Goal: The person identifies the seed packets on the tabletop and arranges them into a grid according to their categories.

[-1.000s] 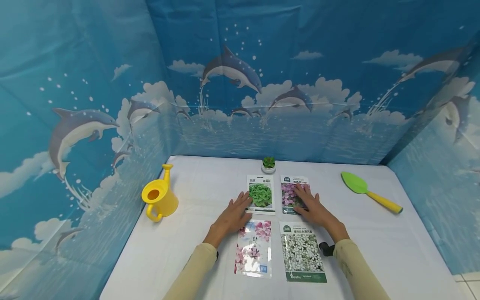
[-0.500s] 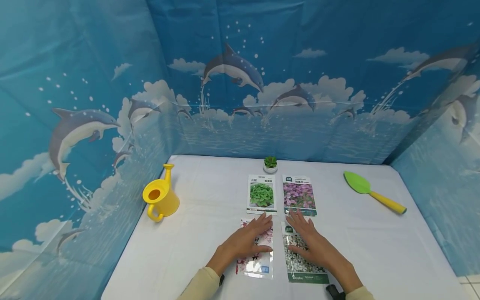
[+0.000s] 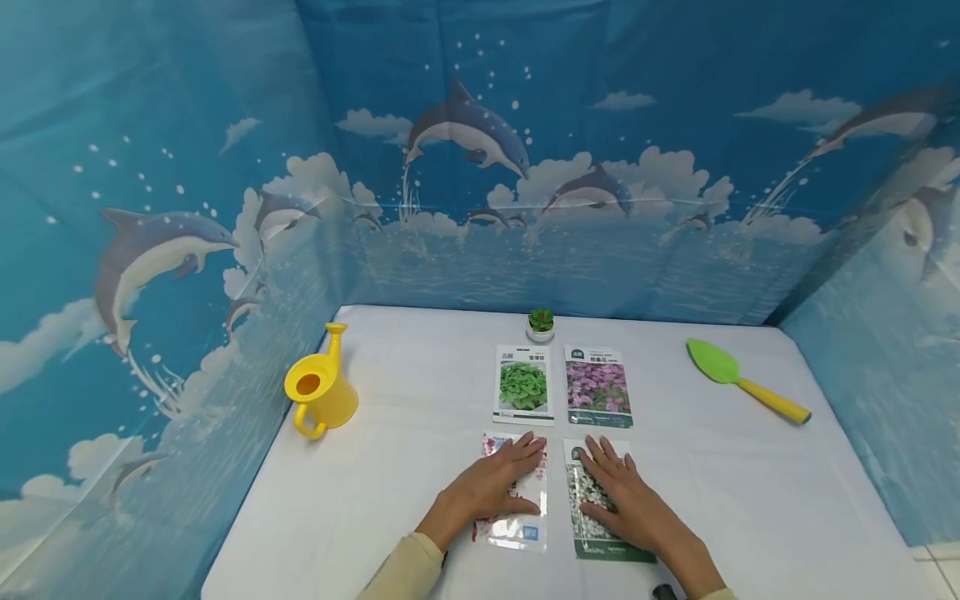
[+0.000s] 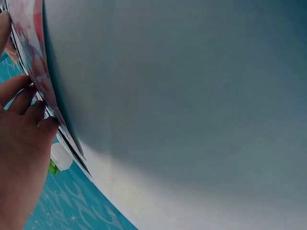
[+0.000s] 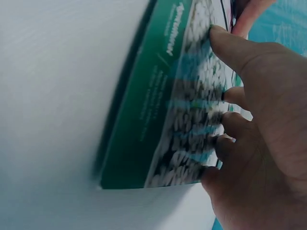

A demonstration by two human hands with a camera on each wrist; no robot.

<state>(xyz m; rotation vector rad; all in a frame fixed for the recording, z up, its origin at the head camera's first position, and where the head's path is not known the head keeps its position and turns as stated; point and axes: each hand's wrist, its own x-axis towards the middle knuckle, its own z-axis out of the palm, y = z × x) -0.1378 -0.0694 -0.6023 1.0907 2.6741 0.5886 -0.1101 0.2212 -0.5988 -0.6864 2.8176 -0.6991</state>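
Four seed packets stand in two rows in the head view. My left hand (image 3: 491,483) lies with fingers spread over the near left packet (image 3: 525,536), printed with pink blossoms. On the near right, my right hand (image 3: 630,504) rests its extended fingertips on a packet (image 3: 600,547) of small white flowers with a green lower band. In the right wrist view, thumb and fingertips (image 5: 208,175) touch this packet's printed face. Behind them lie a green-leaf packet (image 3: 523,386) and a purple-flower packet (image 3: 598,389). Both palms hide parts of the near packets.
A yellow watering can (image 3: 322,396) stands on the left of the white-covered table (image 3: 405,375). A small potted succulent (image 3: 540,325) sits behind the packets. To the right lies a green trowel (image 3: 712,361) with a yellow handle. Dolphin-print cloth (image 3: 465,275) encloses the table.
Both hands have come back toward the body, from the far packets to the near ones. In the last half second the right hand has shifted slightly nearer; the packets stay in place.
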